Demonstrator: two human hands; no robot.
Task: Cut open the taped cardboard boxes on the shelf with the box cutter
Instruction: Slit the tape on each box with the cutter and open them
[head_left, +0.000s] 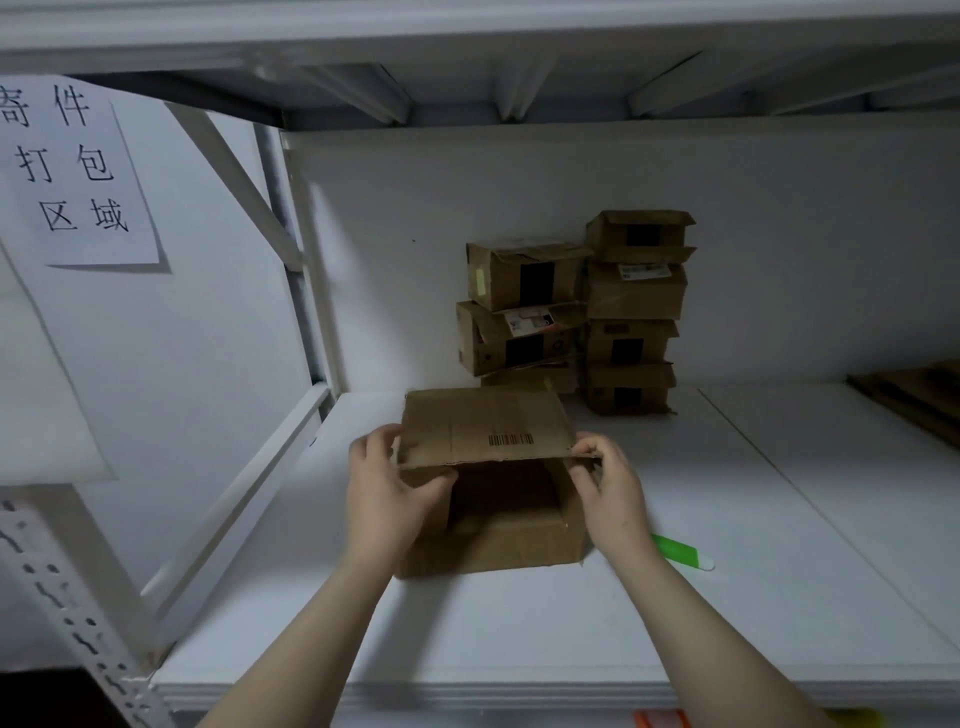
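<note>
A brown cardboard box (498, 540) sits on the white shelf (779, 545) in front of me, its top open and dark inside. Its far flap (488, 426), with a barcode on it, stands lifted. My left hand (387, 499) pinches the flap's left corner. My right hand (605, 483) pinches the right corner. A green box cutter (680, 552) lies flat on the shelf just right of the box, partly hidden behind my right wrist; neither hand touches it.
Two stacks of several small cardboard boxes (576, 312) stand against the back wall behind the open box. Flat cardboard (914, 400) lies at the far right. A paper sign (78, 171) hangs on the left wall, beside the white metal upright (306, 260).
</note>
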